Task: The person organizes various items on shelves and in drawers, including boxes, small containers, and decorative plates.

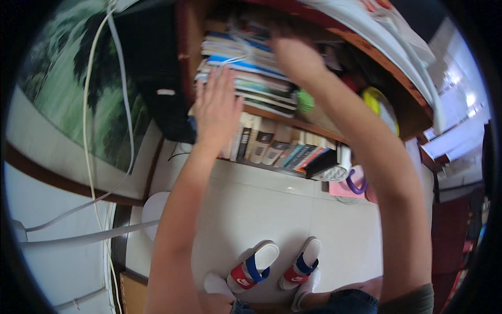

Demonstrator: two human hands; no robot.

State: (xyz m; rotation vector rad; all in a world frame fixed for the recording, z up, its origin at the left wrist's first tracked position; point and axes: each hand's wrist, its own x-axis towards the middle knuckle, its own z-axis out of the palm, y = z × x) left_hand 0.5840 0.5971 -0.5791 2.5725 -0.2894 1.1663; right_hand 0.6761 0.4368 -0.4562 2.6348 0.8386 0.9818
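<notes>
My left hand (219, 104) lies with fingers stretched out against the left part of a stack of books and magazines (266, 84) on the upper shelf. Just beyond its fingertips a thin white cord (235, 59) runs over the stack. Reaching deeper into the same shelf, my right hand (294, 49) is at the stack's upper right. Its fingers are blurred and in shadow, so whether they hold anything is hidden. A bright green item (305, 101) sits by the stack's right end, below my right forearm.
Upright books (270, 151) fill the lower shelf. A yellow-rimmed round object (378, 106) stands at the upper shelf's right. White cables (121, 74) hang at left before a waterfall picture (55, 82). Slippers (255, 267) rest on the tiled floor (259, 212), near a pink item (343, 188).
</notes>
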